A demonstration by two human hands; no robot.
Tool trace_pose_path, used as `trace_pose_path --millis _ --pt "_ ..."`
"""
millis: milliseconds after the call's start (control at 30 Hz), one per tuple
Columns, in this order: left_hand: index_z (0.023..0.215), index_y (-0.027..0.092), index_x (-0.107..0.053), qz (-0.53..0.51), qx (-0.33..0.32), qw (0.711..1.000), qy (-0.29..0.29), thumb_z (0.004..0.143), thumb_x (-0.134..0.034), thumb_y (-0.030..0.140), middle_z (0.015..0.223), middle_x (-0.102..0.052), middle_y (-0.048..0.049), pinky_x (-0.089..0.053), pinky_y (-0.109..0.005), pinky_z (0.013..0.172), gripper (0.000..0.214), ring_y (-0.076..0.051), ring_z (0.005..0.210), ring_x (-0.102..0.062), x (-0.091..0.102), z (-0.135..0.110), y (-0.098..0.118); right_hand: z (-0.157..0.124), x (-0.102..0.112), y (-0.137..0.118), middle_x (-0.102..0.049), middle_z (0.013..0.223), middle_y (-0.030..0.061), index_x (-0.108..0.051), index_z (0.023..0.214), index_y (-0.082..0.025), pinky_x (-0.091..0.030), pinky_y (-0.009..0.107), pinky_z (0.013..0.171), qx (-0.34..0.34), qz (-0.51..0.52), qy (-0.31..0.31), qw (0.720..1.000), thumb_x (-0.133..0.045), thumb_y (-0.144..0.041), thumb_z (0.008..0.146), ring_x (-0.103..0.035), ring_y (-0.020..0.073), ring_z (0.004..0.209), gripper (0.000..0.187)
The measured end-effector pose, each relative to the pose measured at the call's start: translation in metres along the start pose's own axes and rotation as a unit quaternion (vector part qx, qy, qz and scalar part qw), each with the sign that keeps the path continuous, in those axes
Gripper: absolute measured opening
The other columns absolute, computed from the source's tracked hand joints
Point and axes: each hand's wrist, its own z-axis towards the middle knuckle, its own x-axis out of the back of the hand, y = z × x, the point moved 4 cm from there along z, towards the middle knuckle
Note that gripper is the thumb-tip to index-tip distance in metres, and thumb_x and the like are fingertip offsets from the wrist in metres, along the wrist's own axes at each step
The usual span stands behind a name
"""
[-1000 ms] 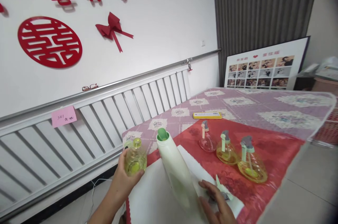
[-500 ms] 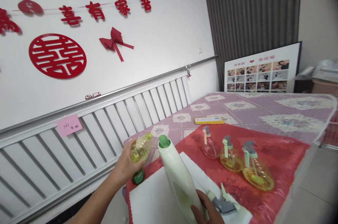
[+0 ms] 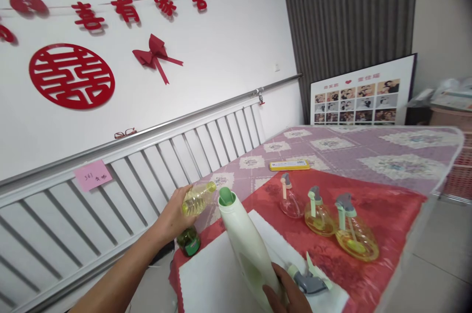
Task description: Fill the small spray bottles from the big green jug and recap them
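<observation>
tabletop (image 3: 435, 141), spread with a purple patterned cloth (image 3: 401, 168), red cloth (image 3: 391, 207) over the near part. on the purple: flat yellow box (image 3: 289, 165). on the red: small spray bottle (image 3: 289, 202), middle spray bottle (image 3: 317, 214), large spray bottle (image 3: 356, 236), white sheet (image 3: 206, 283) bearing a loose sprayer head (image 3: 309, 282), dark green bottle (image 3: 189, 242) at the left corner.

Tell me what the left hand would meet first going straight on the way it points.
Most likely the green mouth of the white bottle: the left hand tips its small clear bottle rightward at it, though depth is unclear.

Single head view, near, facing forward-down over table (image 3: 368, 155) toward wall.
</observation>
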Motion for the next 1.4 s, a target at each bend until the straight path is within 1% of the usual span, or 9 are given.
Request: trace_pose_path --millis 167,333,433,600,733,867,1067,1267,1400 --pt "0.132 0.02 -0.04 0.073 -0.015 0.997 -0.03 0.068 -0.065 0.028 0.13 -0.049 -0.0102 -0.042 -0.045 0.102 0.069 -0.029 0.121 -0.048 -0.002 0.006 -0.002 -0.001 -0.001 0.002 -0.076 0.098 0.008 -0.066 0.106 -0.024 -0.059 0.029 0.071 0.008 -0.013 0.001 1.0 -0.056 -0.047 0.079 -0.072 0.0238 0.085 0.037" --pt "0.136 0.023 -0.034 0.108 -0.032 0.992 -0.055 0.068 -0.065 0.027 0.132 -0.047 -0.0094 -0.043 -0.045 0.101 0.074 -0.029 0.121 -0.048 -0.004 0.009 -0.005 -0.002 -0.004 0.007 -0.075 0.099 0.009 -0.066 0.106 -0.022 -0.059 0.028 0.072 0.017 -0.027 0.011 0.999 -0.056 -0.051 0.08 -0.072 0.0232 0.086 0.041" --pt "0.135 0.022 -0.034 0.122 -0.042 0.99 -0.053 0.069 -0.064 0.027 0.131 -0.048 -0.0093 -0.043 -0.044 0.101 0.073 -0.029 0.12 -0.049 -0.004 0.01 -0.002 -0.002 -0.004 0.008 -0.075 0.098 0.0091 -0.066 0.106 -0.022 -0.059 0.027 0.071 0.022 -0.029 0.018 0.999 -0.054 -0.055 0.08 -0.072 0.0227 0.085 0.044" --pt "0.136 0.021 -0.035 0.146 -0.058 0.986 -0.051 0.069 -0.065 0.026 0.13 -0.049 -0.009 -0.042 -0.043 0.102 0.074 -0.028 0.119 -0.049 -0.002 0.012 0.0 -0.002 -0.003 0.006 -0.075 0.097 0.0088 -0.066 0.107 -0.022 -0.058 0.027 0.07 0.02 -0.027 0.004 0.999 -0.054 -0.056 0.08 -0.071 0.0225 0.083 0.044" --pt "0.135 0.022 -0.035 0.162 -0.056 0.984 -0.053 0.068 -0.066 0.025 0.131 -0.048 -0.0091 -0.042 -0.042 0.102 0.075 -0.027 0.12 -0.049 0.0 0.014 0.002 -0.002 -0.002 0.005 -0.075 0.096 0.0096 -0.066 0.104 -0.022 -0.058 0.029 0.071 0.007 -0.013 0.023 1.0 -0.053 -0.059 0.079 -0.071 0.0235 0.083 0.047" --pt "0.135 0.022 -0.035 0.177 -0.06 0.981 -0.057 0.068 -0.065 0.024 0.131 -0.049 -0.0091 -0.041 -0.044 0.102 0.073 -0.028 0.12 -0.049 0.001 0.016 0.005 -0.004 -0.008 0.006 -0.075 0.094 0.0086 -0.065 0.105 -0.022 -0.057 0.029 0.074 0.004 0.02 0.033 0.999 -0.051 -0.06 0.08 -0.071 0.0225 0.081 0.047" --pt "0.134 0.024 -0.035 0.196 -0.064 0.976 -0.064 0.068 -0.063 0.022 0.13 -0.048 -0.0094 -0.04 -0.047 0.101 0.072 -0.029 0.119 -0.048 0.0 0.018 0.007 -0.008 -0.017 0.013 -0.074 0.096 0.0095 -0.063 0.105 -0.021 -0.056 0.032 0.08 -0.007 0.044 0.074 0.996 -0.05 -0.064 0.079 -0.07 0.0236 0.084 0.051" --pt "0.136 0.025 -0.033 0.213 -0.067 0.972 -0.07 0.069 -0.064 0.023 0.132 -0.047 -0.0104 -0.039 -0.049 0.1 0.074 -0.03 0.121 -0.046 0.001 0.02 0.008 -0.007 -0.017 0.012 -0.074 0.096 0.0099 -0.063 0.105 -0.022 -0.056 0.034 0.08 -0.008 0.051 0.067 0.996 -0.048 -0.064 0.08 -0.07 0.0241 0.084 0.051" --pt "0.136 0.025 -0.033 0.221 -0.075 0.97 -0.068 0.069 -0.064 0.024 0.133 -0.046 -0.0106 -0.038 -0.049 0.101 0.075 -0.03 0.122 -0.045 0.002 0.021 0.006 -0.007 -0.016 0.011 -0.074 0.094 0.0085 -0.064 0.104 -0.023 -0.056 0.032 0.077 0.001 0.044 0.075 0.996 -0.048 -0.063 0.081 -0.07 0.0235 0.082 0.049"
